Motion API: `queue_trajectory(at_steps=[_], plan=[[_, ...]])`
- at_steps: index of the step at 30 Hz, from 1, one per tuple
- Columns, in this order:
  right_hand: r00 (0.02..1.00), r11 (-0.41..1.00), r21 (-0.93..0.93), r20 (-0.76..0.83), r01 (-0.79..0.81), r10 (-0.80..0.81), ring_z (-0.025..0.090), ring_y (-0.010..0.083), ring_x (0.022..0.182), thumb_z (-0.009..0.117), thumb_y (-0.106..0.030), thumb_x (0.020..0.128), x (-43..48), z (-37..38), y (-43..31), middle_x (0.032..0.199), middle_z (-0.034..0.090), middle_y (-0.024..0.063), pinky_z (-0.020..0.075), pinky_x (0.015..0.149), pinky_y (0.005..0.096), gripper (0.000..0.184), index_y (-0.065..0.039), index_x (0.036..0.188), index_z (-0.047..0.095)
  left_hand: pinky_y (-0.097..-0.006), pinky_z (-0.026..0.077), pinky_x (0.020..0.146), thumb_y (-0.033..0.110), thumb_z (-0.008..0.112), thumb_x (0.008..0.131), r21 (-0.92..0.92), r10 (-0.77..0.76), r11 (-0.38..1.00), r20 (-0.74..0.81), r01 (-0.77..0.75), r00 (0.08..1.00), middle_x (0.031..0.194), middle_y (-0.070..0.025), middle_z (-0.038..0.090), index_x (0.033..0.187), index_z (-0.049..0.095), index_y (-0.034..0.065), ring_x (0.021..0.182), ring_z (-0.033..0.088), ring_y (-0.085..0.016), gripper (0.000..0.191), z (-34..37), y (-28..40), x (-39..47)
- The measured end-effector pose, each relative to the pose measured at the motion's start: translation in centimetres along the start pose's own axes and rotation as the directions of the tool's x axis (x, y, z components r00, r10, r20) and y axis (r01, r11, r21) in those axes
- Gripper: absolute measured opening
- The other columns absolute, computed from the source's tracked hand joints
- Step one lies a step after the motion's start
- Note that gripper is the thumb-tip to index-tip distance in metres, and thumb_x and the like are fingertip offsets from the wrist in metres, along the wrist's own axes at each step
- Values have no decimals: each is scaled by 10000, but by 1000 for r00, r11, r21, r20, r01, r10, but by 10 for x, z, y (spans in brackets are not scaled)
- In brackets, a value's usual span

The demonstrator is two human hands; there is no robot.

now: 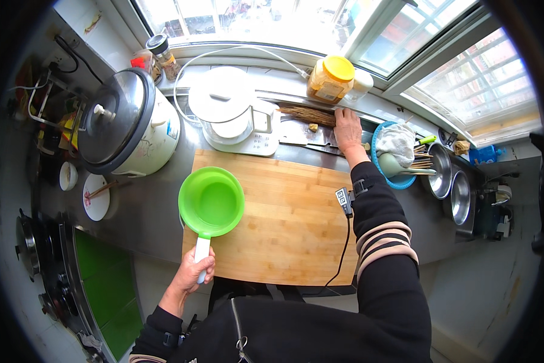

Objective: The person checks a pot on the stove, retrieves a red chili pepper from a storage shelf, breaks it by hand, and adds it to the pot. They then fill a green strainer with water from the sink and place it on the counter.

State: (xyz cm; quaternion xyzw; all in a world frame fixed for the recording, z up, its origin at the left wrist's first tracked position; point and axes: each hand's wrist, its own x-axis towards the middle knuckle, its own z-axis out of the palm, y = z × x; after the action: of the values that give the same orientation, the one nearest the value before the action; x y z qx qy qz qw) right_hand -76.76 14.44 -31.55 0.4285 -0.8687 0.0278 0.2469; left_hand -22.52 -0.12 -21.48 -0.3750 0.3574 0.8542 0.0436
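My left hand (192, 271) grips the white handle of a green plastic water dipper (212, 199), held over the left edge of a wooden cutting board (294, 218). Little or no depth of liquid can be made out in its bowl. My right hand (348, 129) reaches to the back of the counter, its fingers at the right end of a brown bristle brush (306, 114). Whether the fingers close on the brush is hidden. Flat metal blades (299, 133), apparently kitchen knives, lie beside the brush, with a small yellowish piece (313, 127) on top.
A glass electric kettle (226, 131) on its white base stands behind the board. Left are a large rice cooker (160, 140) and a plate (95, 206) with chopsticks. Right are a blue basket (403, 182) and steel bowls (460, 195). A yellow-lidded jar (328, 86) stands at the window.
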Motion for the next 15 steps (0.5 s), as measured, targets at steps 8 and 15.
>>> queue_trajectory(at_steps=[8, 15], plan=[[990, 940, 311, 33, -141, 137, 581, 379, 940, 645, -28, 786, -40, -72, -8, 949, 580, 156, 489, 794, 472, 309, -74, 1041, 476, -240, 386, 426, 123, 671, 927, -60, 105, 993, 0, -105, 994, 631, -17, 486, 958, 498, 64, 456, 473, -110, 185, -12, -2, -24], [829, 818, 282, 426, -502, 362, 599, 455, 972, 615, -60, 894, -170, -161, -96, 1135, 569, 217, 491, 826, 520, 495, -132, 1349, 436, -241, 372, 409, 140, 678, 922, -63, 245, 966, -68, -249, 967, 619, -15, 481, 977, 498, 64, 434, 465, -110, 203, -60, 4, -96]])
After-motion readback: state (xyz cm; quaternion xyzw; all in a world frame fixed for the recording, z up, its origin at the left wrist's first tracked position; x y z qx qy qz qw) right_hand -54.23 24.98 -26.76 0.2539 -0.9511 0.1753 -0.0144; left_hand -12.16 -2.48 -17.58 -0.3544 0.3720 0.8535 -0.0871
